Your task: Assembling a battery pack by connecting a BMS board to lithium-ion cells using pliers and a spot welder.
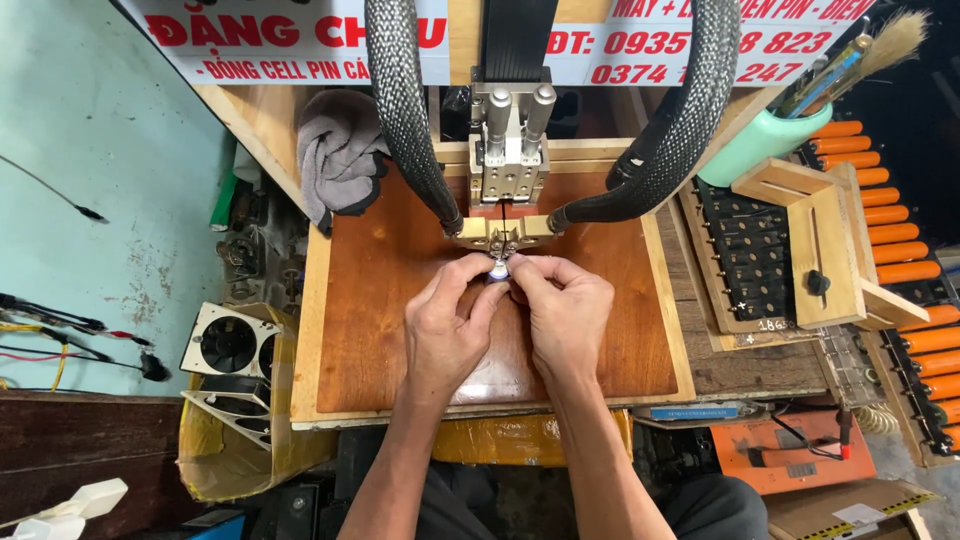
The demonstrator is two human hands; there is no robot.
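Both bare forearms are reaching up from the lower edge of the view, angling inward so the wrists are drawing close together. The left hand (445, 325) is lying palm-down, knuckles up, with its thumb and forefinger pinching forward at the tips. The right hand (565, 310) is mirroring it, its fingers curling in and its fingertips meeting those of the left hand.

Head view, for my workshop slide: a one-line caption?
Both hands, left hand and right hand, pinch a small cylindrical cell beneath the welding head.
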